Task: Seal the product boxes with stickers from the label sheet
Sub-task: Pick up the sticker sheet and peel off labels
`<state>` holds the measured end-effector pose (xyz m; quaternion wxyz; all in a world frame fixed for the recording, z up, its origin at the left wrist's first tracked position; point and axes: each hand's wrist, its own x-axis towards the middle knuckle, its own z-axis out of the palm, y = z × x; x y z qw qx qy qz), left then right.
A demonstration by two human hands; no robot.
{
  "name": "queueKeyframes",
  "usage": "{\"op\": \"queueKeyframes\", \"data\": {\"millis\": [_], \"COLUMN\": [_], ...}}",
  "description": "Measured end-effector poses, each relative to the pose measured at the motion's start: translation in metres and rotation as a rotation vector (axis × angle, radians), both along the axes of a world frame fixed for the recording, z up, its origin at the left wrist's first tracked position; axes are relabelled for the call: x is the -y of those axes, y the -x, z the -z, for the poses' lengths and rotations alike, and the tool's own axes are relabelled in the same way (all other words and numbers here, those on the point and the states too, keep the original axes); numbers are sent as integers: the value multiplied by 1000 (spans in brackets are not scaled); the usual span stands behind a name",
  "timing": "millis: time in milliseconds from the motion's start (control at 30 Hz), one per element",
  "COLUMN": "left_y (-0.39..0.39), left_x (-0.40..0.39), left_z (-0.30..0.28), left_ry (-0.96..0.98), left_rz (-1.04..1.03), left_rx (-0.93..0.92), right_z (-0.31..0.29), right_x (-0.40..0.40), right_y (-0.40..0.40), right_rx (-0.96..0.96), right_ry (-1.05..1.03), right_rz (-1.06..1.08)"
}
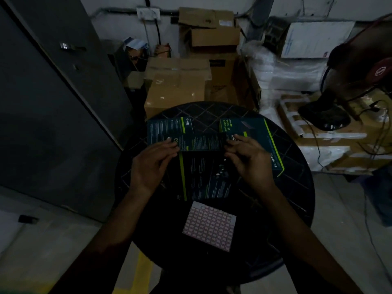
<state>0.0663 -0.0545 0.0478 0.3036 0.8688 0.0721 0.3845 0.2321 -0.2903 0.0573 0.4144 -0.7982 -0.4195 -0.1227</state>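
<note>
the label sheet [210, 227] lies flat at 6 o'clock from both hands, about as near to either. the left hand [152, 164] and right hand [249, 159] hover with loosely curled fingers holding nothing at the near product box [203, 166], its long axis running 12 to 6. round dark table [297, 187]; cardboard cartons [176, 88] at 12 o'clock.

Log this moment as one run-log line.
step: handling box | left hand: on middle box left edge | right hand: on its right edge | label sheet: flat on round table, untouched
</note>
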Motion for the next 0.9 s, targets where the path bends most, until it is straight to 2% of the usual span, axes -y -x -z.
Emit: {"op": "queueKeyframes", "data": {"millis": [67, 200, 233, 300, 400, 567, 700, 767, 900], "left_y": [1, -1, 0, 2, -3, -51, -59, -59, -56], "left_x": [1, -1, 0, 5, 28, 64, 57, 53, 57], "left_z": [2, 1, 1, -3, -16, -24, -18, -18, -19], "left_ry": [11, 62, 12, -211, -457, -637, -689, -699, -703], "left_rz": [27, 51, 33, -72, -196, -10, -35, -23, -71], "left_rx": [8, 2, -22, -125, -271, -471, -536, -532, -532], "right_z": [-1, 1, 2, 3, -1, -7, 7, 32, 94], "right_x": [1, 9, 9, 8, 21, 44, 53, 45, 28], "right_y": [0, -2, 1, 5, -4, -25, -11, 17, 60], "right_rx": [-2, -84, -82, -119, -293, -284, -244, -301, -478], "right_ry": [-2, -201, -216, -222, -237, -4, 122, 190, 171], "right_rz": [-31, 68, 92, 79, -31, -253, -108, -29, 177]}}
